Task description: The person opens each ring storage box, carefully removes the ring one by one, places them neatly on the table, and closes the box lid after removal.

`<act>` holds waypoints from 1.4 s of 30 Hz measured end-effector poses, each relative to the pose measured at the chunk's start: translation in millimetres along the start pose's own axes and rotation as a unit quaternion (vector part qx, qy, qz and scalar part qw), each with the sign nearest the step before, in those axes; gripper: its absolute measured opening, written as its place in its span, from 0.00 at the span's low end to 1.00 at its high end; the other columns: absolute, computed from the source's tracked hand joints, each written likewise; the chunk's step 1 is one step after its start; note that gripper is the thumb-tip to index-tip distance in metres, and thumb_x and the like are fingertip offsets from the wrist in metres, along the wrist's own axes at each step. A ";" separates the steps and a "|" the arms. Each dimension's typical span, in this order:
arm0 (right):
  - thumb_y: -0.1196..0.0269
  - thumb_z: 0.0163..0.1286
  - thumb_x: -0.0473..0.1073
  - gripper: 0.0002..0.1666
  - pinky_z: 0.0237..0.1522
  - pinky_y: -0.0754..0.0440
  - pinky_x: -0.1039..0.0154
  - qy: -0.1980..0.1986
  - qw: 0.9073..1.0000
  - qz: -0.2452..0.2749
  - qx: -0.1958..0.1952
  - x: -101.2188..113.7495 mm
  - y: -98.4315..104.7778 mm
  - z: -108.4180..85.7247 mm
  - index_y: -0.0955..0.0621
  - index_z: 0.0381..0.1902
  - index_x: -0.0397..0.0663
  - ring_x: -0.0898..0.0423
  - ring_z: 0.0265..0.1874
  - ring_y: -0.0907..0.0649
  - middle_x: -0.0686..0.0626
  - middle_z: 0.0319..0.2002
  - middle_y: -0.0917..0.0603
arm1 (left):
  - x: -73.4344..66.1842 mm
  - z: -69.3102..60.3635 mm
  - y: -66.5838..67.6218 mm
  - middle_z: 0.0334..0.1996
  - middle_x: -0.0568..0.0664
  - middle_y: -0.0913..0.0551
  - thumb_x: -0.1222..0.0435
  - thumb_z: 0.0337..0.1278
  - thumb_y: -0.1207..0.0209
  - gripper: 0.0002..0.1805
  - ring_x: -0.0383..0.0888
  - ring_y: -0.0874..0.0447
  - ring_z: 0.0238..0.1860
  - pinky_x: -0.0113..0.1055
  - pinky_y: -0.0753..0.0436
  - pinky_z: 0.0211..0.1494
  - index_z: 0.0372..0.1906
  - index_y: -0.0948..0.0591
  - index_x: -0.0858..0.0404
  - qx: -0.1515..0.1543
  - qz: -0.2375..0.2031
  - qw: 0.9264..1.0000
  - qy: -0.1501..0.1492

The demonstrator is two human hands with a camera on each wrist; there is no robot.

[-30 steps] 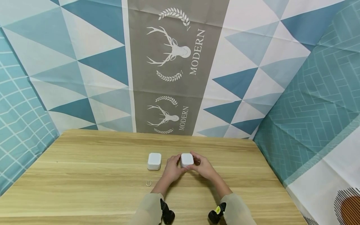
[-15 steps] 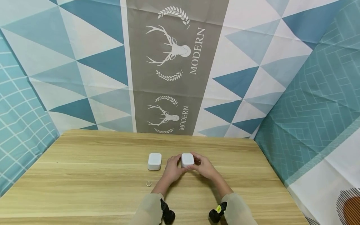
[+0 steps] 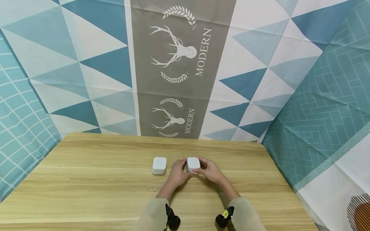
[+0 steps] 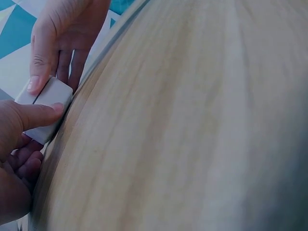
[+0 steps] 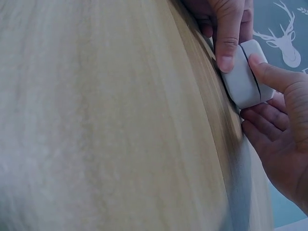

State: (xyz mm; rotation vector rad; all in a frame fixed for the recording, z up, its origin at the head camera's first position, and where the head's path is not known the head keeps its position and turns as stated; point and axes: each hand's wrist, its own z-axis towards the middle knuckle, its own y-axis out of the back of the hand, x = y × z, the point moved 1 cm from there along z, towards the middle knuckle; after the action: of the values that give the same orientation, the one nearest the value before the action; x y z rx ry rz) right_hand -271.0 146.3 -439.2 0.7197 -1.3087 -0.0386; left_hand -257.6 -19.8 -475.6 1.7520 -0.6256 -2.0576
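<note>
At lower centre, slightly left of the middle, the ring (image 3: 153, 191) lies alone on the bench (image 3: 86, 179); so slight a thing could easily be nudged away or overlooked. Above it stands the loose box (image 3: 159, 166), just beside the left knuckles, so a careless sideways sweep might knock it. The left hand (image 3: 177, 173) pinches the lower part of the held box (image 3: 193, 163), which is just right of lower centre; the right hand (image 3: 212, 171) pinches the same box, its thumb above the dark seam (image 5: 250, 72). Uneven force from the two could make the top pop free suddenly or tip the box, and a thumb might slip on such smooth sides.

The bench shows pale wood grain in long streaks. The ring looks like thin, shiny metal. Both boxes are white blocks with rounded corners, seemingly hard, smooth plastic; whether either contains anything is hidden. At far right hangs creased teal cloth (image 3: 318, 106), printed with narrow bricks.
</note>
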 end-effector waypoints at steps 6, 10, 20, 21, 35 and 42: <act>0.39 0.64 0.36 0.35 0.59 0.26 0.47 0.000 1.000 -0.001 0.003 2.6 1.2 -2.2 0.37 0.64 0.23 0.39 0.55 0.23 0.31 0.53 0.23 | -0.5 -2.7 -0.4 0.55 0.65 0.26 0.62 0.47 0.33 0.37 0.61 0.32 0.58 0.54 0.30 0.62 0.62 0.32 0.75 -0.005 0.002 1.000 -0.010; 0.38 0.64 0.37 0.36 0.59 0.26 0.47 -0.003 1.000 0.001 0.005 -0.5 2.2 -1.4 0.38 0.64 0.24 0.39 0.55 0.24 0.32 0.54 0.23 | 1.7 -0.1 -2.5 0.57 0.65 0.27 0.64 0.46 0.33 0.38 0.60 0.33 0.60 0.54 0.32 0.65 0.63 0.33 0.74 0.001 -0.007 1.000 0.005; 0.38 0.64 0.37 0.36 0.59 0.26 0.46 -0.003 1.000 0.009 0.005 -13.0 1.0 4.5 0.38 0.64 0.24 0.39 0.55 0.24 0.32 0.54 0.23 | 1.3 -0.5 -2.4 0.57 0.63 0.27 0.65 0.47 0.33 0.37 0.59 0.33 0.61 0.52 0.32 0.65 0.63 0.33 0.74 0.001 -0.006 1.000 0.009; 0.38 0.64 0.38 0.36 0.58 0.26 0.47 -0.003 1.000 0.006 0.003 -17.3 0.4 6.2 0.38 0.64 0.25 0.40 0.55 0.23 0.32 0.54 0.23 | 1.7 -0.3 -2.6 0.57 0.63 0.27 0.65 0.47 0.33 0.37 0.59 0.33 0.61 0.52 0.32 0.65 0.63 0.33 0.74 0.001 -0.006 1.000 0.010; 0.36 0.62 0.44 0.38 0.58 0.24 0.50 -0.005 1.000 0.002 -0.001 -32.1 0.3 12.1 0.34 0.64 0.31 0.44 0.53 0.22 0.37 0.53 0.21 | 4.4 1.8 -2.1 0.57 0.63 0.27 0.63 0.47 0.33 0.38 0.58 0.33 0.60 0.52 0.32 0.65 0.63 0.33 0.73 0.004 -0.004 1.000 0.005; 0.37 0.64 0.40 0.37 0.58 0.25 0.48 -0.009 1.000 -0.001 0.004 -25.0 0.8 10.1 0.36 0.64 0.27 0.41 0.55 0.23 0.33 0.57 0.24 | 3.4 1.6 -1.7 0.57 0.63 0.27 0.64 0.47 0.33 0.37 0.58 0.33 0.60 0.52 0.32 0.65 0.63 0.33 0.73 0.005 -0.005 1.000 0.008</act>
State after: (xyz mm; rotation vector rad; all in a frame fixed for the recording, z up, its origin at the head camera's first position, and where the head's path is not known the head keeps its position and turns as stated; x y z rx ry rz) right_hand -287.5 152.7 -459.5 0.7281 -1.3269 -0.0413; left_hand -259.7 -20.0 -479.2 1.7786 -0.6255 -2.0479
